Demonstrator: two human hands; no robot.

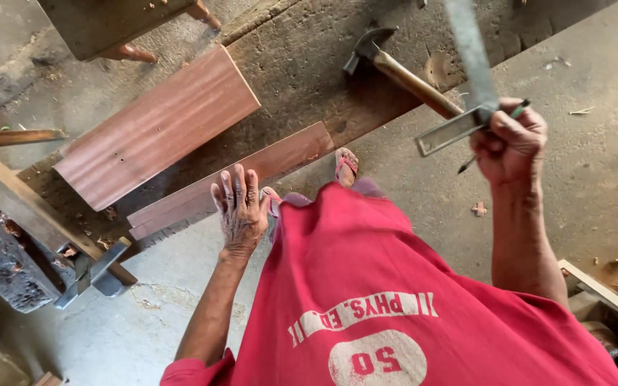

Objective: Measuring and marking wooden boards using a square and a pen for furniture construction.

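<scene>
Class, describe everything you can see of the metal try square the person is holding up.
The try square is an L-shaped tool of dull grey metal: a long flat blade running up out of the frame's top and a shorter, thicker stock pointing lower left, with a slotted face. It looks worn, not shiny. The right hand grips it at the corner, raised in the air above the concrete floor, together with a green pencil. Behind it lies a claw hammer; whether they touch cannot be told.
</scene>
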